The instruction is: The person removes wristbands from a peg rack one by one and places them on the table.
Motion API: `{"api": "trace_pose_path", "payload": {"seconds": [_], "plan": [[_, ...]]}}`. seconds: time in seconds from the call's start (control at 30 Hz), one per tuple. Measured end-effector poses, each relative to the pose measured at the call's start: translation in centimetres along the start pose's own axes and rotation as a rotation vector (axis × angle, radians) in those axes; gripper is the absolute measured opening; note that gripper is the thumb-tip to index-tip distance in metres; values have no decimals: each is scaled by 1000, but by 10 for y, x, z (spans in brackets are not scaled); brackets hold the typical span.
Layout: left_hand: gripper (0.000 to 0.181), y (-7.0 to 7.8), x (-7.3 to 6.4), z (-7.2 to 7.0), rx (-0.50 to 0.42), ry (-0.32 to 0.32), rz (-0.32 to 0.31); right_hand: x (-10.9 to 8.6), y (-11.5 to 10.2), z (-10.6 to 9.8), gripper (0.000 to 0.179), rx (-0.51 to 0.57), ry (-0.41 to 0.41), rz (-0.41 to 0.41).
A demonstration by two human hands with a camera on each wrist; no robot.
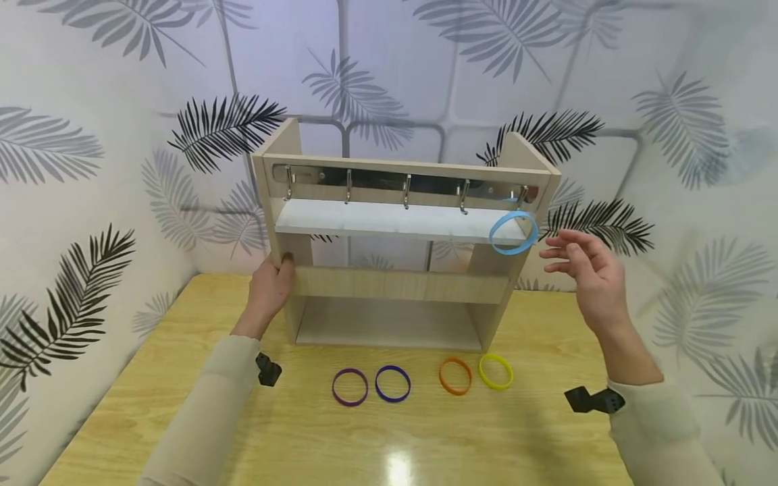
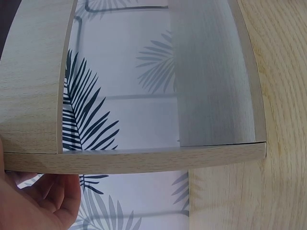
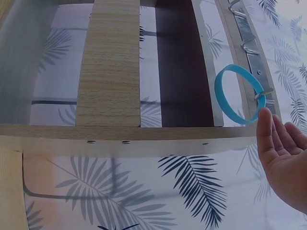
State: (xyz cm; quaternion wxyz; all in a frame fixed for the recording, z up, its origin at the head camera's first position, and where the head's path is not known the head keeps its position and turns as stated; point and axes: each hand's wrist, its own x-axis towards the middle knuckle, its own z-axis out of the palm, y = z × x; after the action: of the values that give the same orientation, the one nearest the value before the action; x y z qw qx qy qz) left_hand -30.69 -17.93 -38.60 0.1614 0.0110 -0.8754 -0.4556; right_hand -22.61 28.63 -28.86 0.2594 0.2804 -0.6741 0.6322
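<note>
A light blue silicone wristband [image 1: 512,252] hangs from the rightmost metal hook [image 1: 521,196] of a wooden shelf unit [image 1: 401,283]. Just right of that band, my right hand [image 1: 598,280] is raised with loosely bent fingers and holds nothing. From the right wrist view, the thumb of this hand [image 3: 288,158] lies close by the band [image 3: 219,93]; whether they touch I cannot tell. My left hand [image 1: 267,290] grips the unit's left side panel, thumb in front. Its fingers curl behind the panel edge [image 2: 144,160] in the left wrist view, partly hidden.
On the wooden table [image 1: 389,432], in front of the unit, lie a purple band [image 1: 349,403], a dark blue band [image 1: 392,399], an orange band [image 1: 454,393] and a yellow band [image 1: 498,387]. Several hooks line the metal rail. A leaf-patterned wall [image 1: 389,61] stands behind.
</note>
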Motion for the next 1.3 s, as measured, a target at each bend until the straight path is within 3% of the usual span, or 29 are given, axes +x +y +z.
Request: {"api": "trace_pose_path", "payload": {"seconds": [0.53,1.07,1.3], "plan": [[55,-2,0,0,-9,-1,28,1,-4,8,19,-56,35,55],[54,1,1,-1,-9,1,38,6,-2,10,20,-70,11,1],[54,0,0,-1,-5,-2,27,5,-1,12,19,-107,3,26]]}}
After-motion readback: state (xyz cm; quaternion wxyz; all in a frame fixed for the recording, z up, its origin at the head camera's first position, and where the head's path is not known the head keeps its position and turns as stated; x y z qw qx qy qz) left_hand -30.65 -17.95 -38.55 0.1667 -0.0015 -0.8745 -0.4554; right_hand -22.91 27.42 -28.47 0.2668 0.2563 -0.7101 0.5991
